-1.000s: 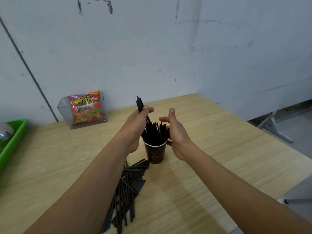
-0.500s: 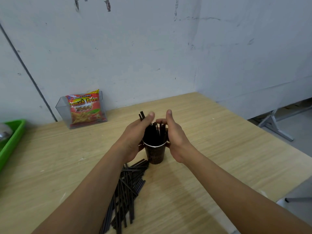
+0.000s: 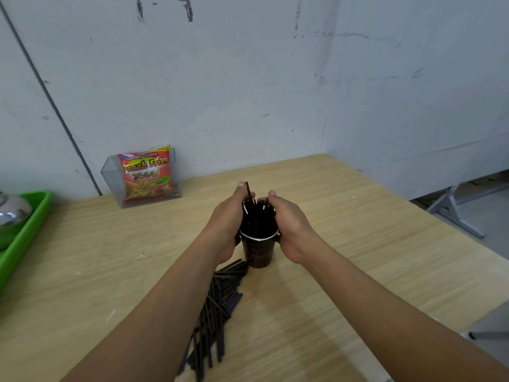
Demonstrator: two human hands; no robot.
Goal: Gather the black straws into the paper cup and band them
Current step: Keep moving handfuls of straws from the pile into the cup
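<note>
I had both hands cupped around the bunch of black straws (image 3: pixel 257 216) standing in the paper cup (image 3: pixel 258 250) near the middle of the bench (image 3: pixel 358 244). My left hand (image 3: pixel 228 224) pressed the bunch from its side, with one straw poking up by the thumb; my right hand (image 3: pixel 289 224) closed in from the other, fingers curled against the straws and the cup's rim. A loose pile of straws (image 3: pixel 214 310) lay flat on the bench just in front of the cup, not yet gathered.

I judged the straws light, stiff and smooth, apt to slide and splay, so the bunch wanted squeezing from both sides above the rim. The cup looked thin and tippy; I would steady it low on its wall.

The cup's print was too small to read. Against the wall a snack packet (image 3: pixel 147 173) in a clear holder (image 3: pixel 110 177) read "Kentang Goreng", "French Fries" and "2000". I saw no band.
</note>
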